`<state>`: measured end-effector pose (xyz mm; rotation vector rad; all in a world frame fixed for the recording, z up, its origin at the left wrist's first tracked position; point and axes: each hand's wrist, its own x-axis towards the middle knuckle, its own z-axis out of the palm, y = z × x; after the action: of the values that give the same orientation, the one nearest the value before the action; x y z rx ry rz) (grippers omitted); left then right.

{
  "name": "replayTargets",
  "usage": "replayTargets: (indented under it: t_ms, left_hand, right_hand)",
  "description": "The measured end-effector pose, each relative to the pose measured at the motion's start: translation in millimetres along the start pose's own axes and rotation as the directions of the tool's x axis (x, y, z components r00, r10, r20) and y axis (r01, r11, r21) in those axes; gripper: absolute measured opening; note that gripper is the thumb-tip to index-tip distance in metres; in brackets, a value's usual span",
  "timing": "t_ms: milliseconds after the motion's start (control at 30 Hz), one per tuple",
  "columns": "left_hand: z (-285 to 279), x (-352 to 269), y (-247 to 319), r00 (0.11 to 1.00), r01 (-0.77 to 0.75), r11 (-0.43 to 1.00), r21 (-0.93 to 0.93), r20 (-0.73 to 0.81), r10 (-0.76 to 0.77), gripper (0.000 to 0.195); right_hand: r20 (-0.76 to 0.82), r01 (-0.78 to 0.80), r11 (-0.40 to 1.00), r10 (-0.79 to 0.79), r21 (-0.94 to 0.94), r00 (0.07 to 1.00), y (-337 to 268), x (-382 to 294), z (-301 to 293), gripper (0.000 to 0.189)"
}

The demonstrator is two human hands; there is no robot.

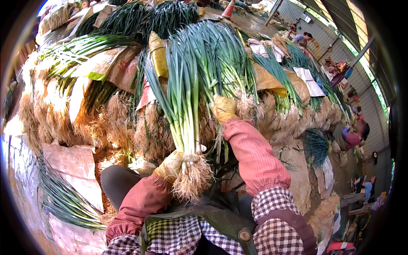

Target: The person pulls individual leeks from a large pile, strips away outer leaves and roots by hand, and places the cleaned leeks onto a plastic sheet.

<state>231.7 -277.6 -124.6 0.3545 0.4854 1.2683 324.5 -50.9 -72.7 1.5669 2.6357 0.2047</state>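
Observation:
My left hand (170,165), in a yellowish glove, is closed around the white lower stems of a bunch of green onions (188,124). Their tangled roots (191,181) hang below it, towards my lap, and the long green leaves point away from me. My right hand (223,109), gloved too, is at the lower stems of other green onions (204,67) on the pile, just right of the held bunch. Its fingers are partly hidden, so whether it grips a stem cannot be told. More green onions (231,60) lie beyond it with their roots towards me.
Long heaps of rooted onions (118,118) stretch left and right, partly under sacking (267,78). A loose bunch (70,200) lies on a pale sack (71,165) at the left. A traffic cone (228,9) stands at the back. Other people (355,135) are at the far right.

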Motion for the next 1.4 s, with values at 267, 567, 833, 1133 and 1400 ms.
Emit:
replayTargets:
  t_ms: [267,567,833,1133,1400]
  left_hand:
    - [2.6,-14.1,11.3,0.971,-0.005,1.0,0.002,-0.237,0.006,0.034]
    - [15.1,-26.3,5.9,1.0,-0.011,0.906,-0.424,0.016,0.02,0.044]
    - [18.7,-27.9,3.5,0.999,-0.01,0.924,-0.383,-0.049,-0.01,0.045]
    - [15.3,-37.8,27.8,0.993,-0.115,0.935,-0.334,-0.067,0.098,0.046]
    - [-23.1,-5.0,-9.7,0.966,0.042,0.991,0.127,-0.257,-0.008,0.03]
  right_hand:
    - [0.158,-0.141,0.393,-0.011,0.909,0.987,-55.4,-92.3,50.5,0.029]
    - [0.406,-0.528,-0.772,-0.382,0.353,0.83,-61.1,-86.8,45.0,0.032]
    - [0.001,-0.407,-0.545,-0.598,0.733,0.801,-50.0,-116.3,166.6,0.033]
    - [0.216,-0.32,-0.142,-0.486,0.937,0.847,-15.5,-152.9,132.6,0.018]
    - [-0.157,0.069,0.963,-0.028,0.26,0.987,-13.7,-19.8,17.3,0.023]
